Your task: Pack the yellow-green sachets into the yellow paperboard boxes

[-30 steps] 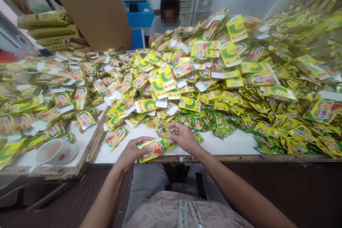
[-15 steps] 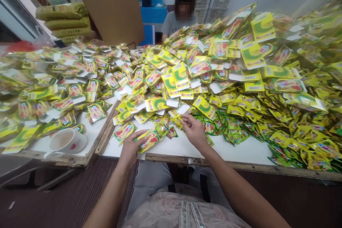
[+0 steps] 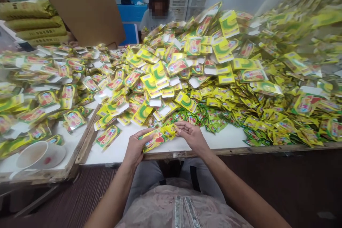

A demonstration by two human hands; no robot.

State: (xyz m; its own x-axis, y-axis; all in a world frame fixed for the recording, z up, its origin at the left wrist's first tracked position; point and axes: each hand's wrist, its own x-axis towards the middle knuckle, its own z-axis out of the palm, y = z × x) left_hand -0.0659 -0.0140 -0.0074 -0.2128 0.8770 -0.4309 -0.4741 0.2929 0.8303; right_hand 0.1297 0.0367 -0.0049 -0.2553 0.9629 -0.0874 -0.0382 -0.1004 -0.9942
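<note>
Left hand point(image 3: 135, 146) has its fingers clamped on a printed box point(image 3: 154, 142) near the surface's point(image 3: 227, 138) front edge; right hand's point(image 3: 194, 137) fingers pinch a yellow sachet point(image 3: 169, 131) at its end. Looks like loading, so imo keep the box steady, sachet lined up.

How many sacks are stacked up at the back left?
4: the top sack, second sack, third sack and lowest visible sack, piled one on another; more may be hidden below.

White tabletops point(image 3: 229, 138) — heaped cartons point(image 3: 156, 78), sachets point(image 3: 280, 124), cup point(image 3: 37, 155)
</note>
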